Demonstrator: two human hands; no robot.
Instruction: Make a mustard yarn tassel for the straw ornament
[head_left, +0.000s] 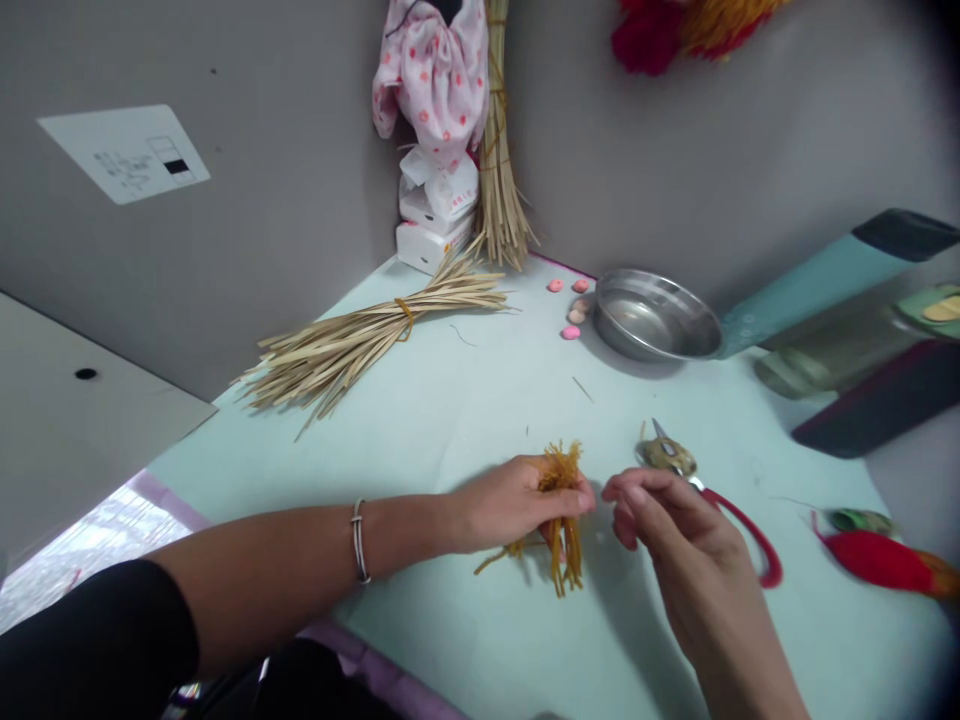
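Note:
My left hand (510, 500) is closed around a small bundle of yellow-orange strands (564, 520), which sticks out above and below the fingers. Just to its right, my right hand (667, 525) has its fingers curled and pinched together close to the bundle; what they hold, if anything, I cannot make out. Small scissors with a red handle (701, 490) lie on the pale green table (465, 400) right behind my right hand. A metal bracelet is on my left wrist.
A tied sheaf of dry straw (360, 345) lies at the back left, another stands in the corner (499, 180) beside white boxes and a spotted pink cloth. A steel bowl (654, 315) and pink beads (571, 312) sit at the back. A red tassel (877, 558) lies right.

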